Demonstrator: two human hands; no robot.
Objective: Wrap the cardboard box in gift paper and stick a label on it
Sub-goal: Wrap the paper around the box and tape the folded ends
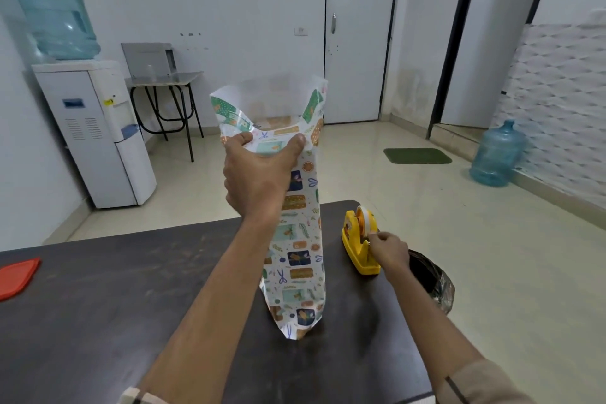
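Fingers (242, 140) of our left hand (259, 174) curl over the gift paper (298, 239) from the near side, thumb on the right. They clamp it in the middle of the frame, where the patterned sleeve narrows just under its flared, open top. We hold it there, we judge, so the overlap of the paper stays closed and the tall parcel stays upright, its lower end resting on the dark table (131, 289). The cardboard box itself is hidden inside the paper; we cannot see where it ends, though the loose, see-through mouth above our grip suggests spare paper beyond it.

Our right hand (388, 251), right of centre, has its fingers bunched tight at the cutter end of the yellow tape dispenser (359, 249), pinching the tape (369, 226) where it comes off the roll. The dispenser sits near the parcel on its right, so one hand can fetch a strip while the other keeps the wrap from springing open.

We judge the job to be mid-way: the seam needs taping, the ends are unfolded, and no label is in sight.

A red lid (18, 275) lies at the left edge of the table, and a lined bin (433, 279) stands beside its right edge.
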